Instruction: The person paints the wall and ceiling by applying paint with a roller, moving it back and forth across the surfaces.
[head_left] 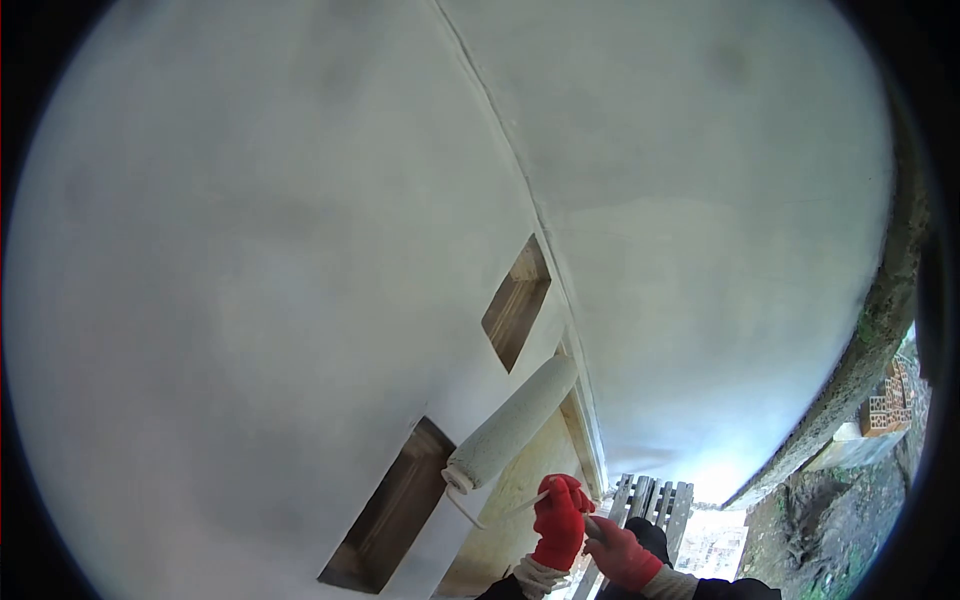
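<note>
Big pale wall (250, 250) fills your L side, & a 2nd big pale face (720, 250) is on the R, w/ a thin bumpy line btwn them. Rough ground (830, 530) is low on the R. The long dark hole (385, 520) is low in the wall, & the small dark hole (518, 305) is up from it. Your fat pale roller (515, 425) tilts in front of the wall, btwn the holes in your view. Can't tell if it touches. Gray wood slats (677, 510) are just past your hands; red bricks (890, 405) are far off R.

Hold it snug w/ both hands, b/c a long roller can twist. Best to match its tilt to the wall, so both ends press the same. Push soft, & mind the hole edges: they may snag it.

Your L hand (562, 515), in a red glove, has its fingers curled tight on the bent wire (515, 510), near the handle. Your R hand (622, 555), red glove too, is wrapped on the handle (595, 528), fingers bent in, not spread. Can't see all the R fingertips.
</note>
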